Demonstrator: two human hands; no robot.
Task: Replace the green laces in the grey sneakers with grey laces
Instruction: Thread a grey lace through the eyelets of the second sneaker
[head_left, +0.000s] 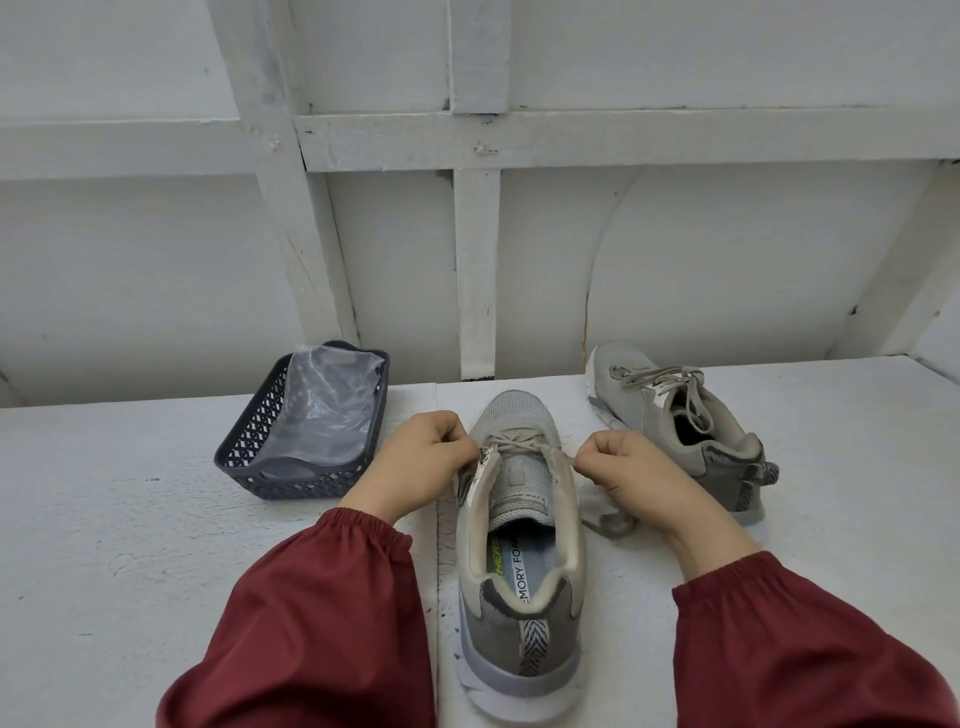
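Hands pinch grey lace; white table, white panelled wall.

White painted wall with wooden battens behind a white table.

Hidden and cut off
The ends of the lace are hidden inside the curled fingers of the left hand and right hand; the insole print is partly covered by the collar of the sneaker, and both sleeves are cut off at the bottom edge.
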